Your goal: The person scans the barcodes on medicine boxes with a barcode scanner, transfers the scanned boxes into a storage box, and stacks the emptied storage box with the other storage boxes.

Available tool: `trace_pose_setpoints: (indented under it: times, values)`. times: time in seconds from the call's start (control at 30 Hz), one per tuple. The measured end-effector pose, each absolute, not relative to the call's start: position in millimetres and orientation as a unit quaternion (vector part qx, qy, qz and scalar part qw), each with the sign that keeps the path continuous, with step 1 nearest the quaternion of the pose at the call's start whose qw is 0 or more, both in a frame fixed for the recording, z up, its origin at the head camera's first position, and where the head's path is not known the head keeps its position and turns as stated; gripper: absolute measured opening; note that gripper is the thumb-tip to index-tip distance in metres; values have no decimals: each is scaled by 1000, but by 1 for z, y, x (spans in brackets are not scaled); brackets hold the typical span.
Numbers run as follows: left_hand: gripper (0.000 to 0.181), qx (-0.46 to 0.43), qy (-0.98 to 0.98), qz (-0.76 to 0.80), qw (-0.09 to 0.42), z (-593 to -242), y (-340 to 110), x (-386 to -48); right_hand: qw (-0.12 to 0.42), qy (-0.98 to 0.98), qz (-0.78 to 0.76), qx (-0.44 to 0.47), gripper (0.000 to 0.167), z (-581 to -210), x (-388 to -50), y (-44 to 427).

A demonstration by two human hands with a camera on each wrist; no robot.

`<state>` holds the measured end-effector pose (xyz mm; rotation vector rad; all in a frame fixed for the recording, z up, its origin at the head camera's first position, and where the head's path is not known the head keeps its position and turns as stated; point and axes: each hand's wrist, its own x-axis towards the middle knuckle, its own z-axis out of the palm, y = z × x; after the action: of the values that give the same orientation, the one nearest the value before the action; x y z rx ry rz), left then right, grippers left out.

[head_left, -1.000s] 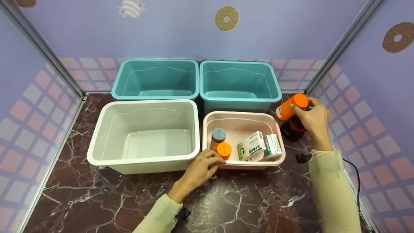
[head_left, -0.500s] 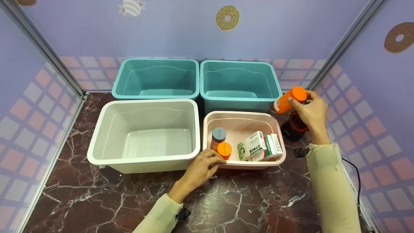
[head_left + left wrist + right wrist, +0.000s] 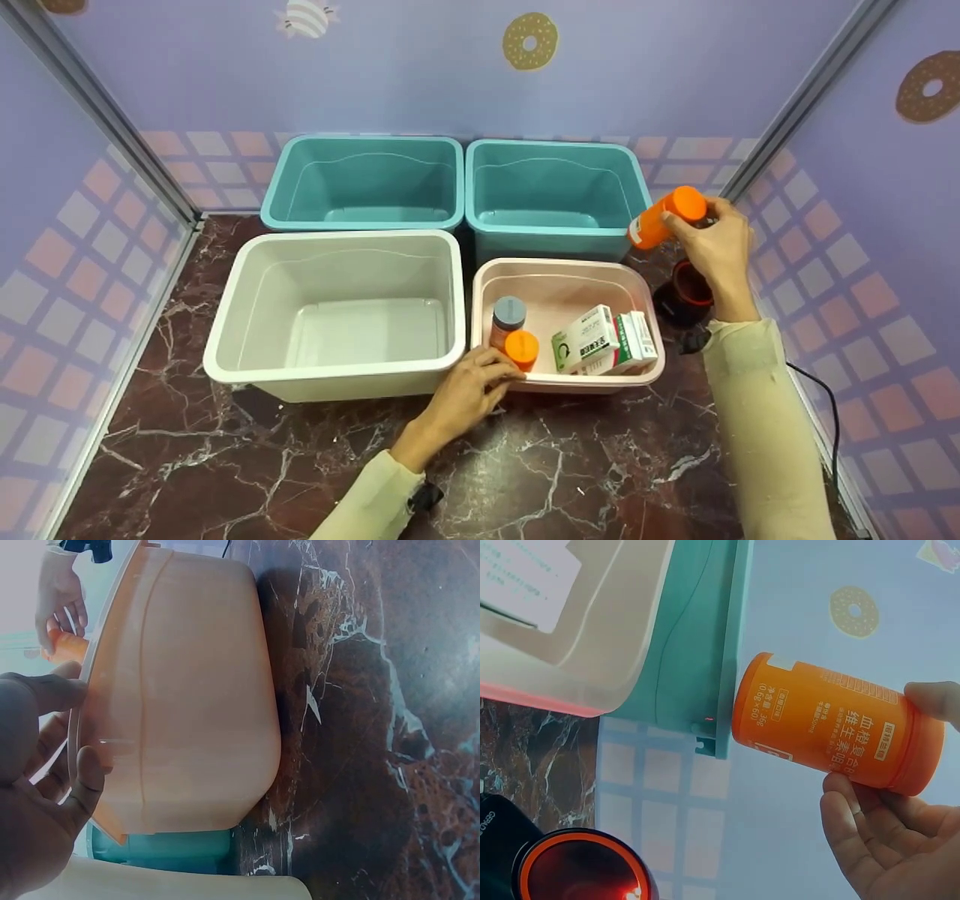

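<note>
My right hand [image 3: 720, 244] grips an orange pill bottle [image 3: 664, 219] near its lid, tilted, by the right end of the back-right teal bin. The right wrist view shows the thumb and fingers around the lid end of the bottle [image 3: 832, 720]. My left hand [image 3: 472, 386] holds the front-left rim of the pink bin [image 3: 574, 265]; in the left wrist view the thumb lies outside the wall and the fingers reach over the rim. Inside that bin stand a grey-capped bottle [image 3: 509, 313] and an orange-capped one [image 3: 521, 349], beside several medicine boxes [image 3: 589, 341].
A white bin [image 3: 334, 367] stands left of the pink one. Two teal bins [image 3: 364, 225] [image 3: 559, 231] are behind, against the patterned wall. A dark cylindrical object with an orange-red ring [image 3: 682, 296] stands right of the pink bin. A cable [image 3: 825, 397] runs along the right side.
My right hand has raised the orange pill bottle and moved it slightly left and back, off the dark cylindrical object toward the teal bin. The left hand stays at the pink rim.
</note>
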<state>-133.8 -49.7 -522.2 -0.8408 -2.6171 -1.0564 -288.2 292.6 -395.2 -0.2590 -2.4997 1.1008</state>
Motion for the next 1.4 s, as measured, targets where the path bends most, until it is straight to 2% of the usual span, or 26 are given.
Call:
trace_pose_setpoints:
  times: [0.4, 1.1, 1.4]
  values:
    - [15, -292, -882, -354, 107, -525, -50, -134, 194, -894, 395, -81, 60, -395, -298, 287]
    - [16, -286, -885, -355, 94, -523, -50, -134, 199, -887, 405, -93, 63, -396, -316, 278]
    - [15, -289, -878, -367, 107, -522, -50, -135, 196, -887, 408, -94, 60, -399, -328, 271]
